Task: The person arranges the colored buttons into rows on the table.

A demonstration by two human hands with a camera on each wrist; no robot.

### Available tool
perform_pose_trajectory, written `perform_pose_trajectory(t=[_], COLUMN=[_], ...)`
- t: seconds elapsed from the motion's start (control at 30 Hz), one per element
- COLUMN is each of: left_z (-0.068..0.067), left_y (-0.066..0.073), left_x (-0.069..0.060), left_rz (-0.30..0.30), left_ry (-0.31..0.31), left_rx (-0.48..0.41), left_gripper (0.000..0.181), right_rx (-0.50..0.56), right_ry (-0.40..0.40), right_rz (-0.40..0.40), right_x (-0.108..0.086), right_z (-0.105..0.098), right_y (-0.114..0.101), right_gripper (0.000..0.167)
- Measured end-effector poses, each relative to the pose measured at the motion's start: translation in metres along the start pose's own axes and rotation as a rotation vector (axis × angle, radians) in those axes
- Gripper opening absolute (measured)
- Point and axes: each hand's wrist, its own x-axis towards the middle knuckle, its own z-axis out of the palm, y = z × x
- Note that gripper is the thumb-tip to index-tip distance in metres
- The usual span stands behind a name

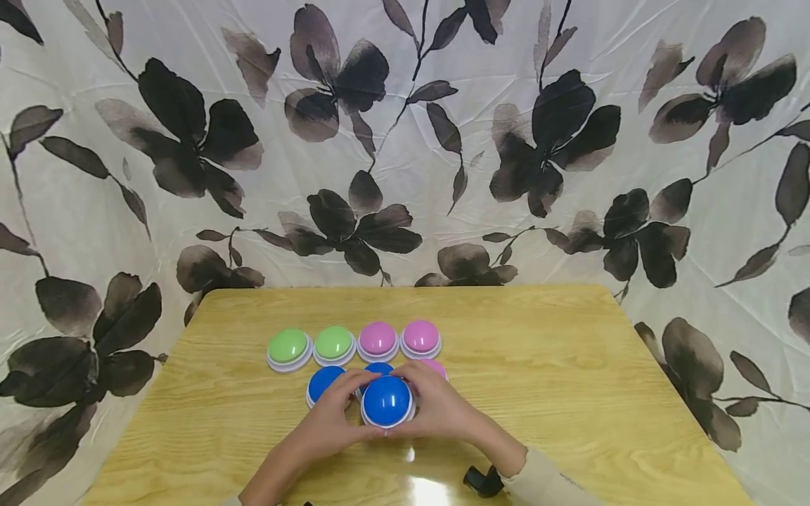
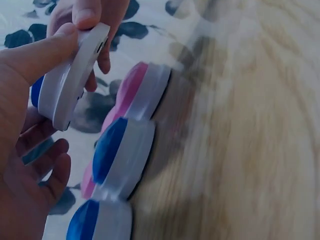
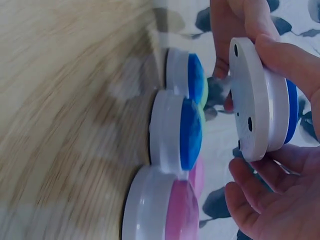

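Both hands hold one blue push button (image 1: 387,401) with a white base, lifted off the table. My left hand (image 1: 333,414) grips its left side, thumb at the near edge; my right hand (image 1: 441,405) grips the right side the same way. In the right wrist view, the white underside (image 3: 245,105) with small dark holes shows, tipped on edge to that camera. Beyond and below the hands stand a blue button (image 1: 325,381), another blue button (image 1: 378,367) partly hidden by the held one, and a pink button (image 1: 435,366) mostly covered by my right hand.
Behind them is a row with a green button (image 1: 287,345), a second green button (image 1: 334,343), a pink button (image 1: 378,339) and another pink button (image 1: 420,336). A black object (image 1: 484,482) lies by the right wrist on the wooden table (image 1: 557,365). Floral cloth (image 1: 443,211) hangs behind.
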Motion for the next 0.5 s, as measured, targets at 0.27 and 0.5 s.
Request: perform_pose_trajectory(t=[0.27,0.5], left_z=[-0.025,-0.054], left_y=[-0.015,-0.032], left_x=[-0.012,-0.025], left_rz=[-0.066,-0.078], left_ry=[0.029,0.04], left_rx=[0.008,0.05], left_gripper=[0.075,0.076], right_rx=[0.023,-0.009], right_ry=[-0.002,-0.05], right_rz=[0.025,0.008], right_x=[0.024,0.052], right_z=[0.023,0.045], right_y=[-0.007,-0.015], right_gripper=[0.082,0.085])
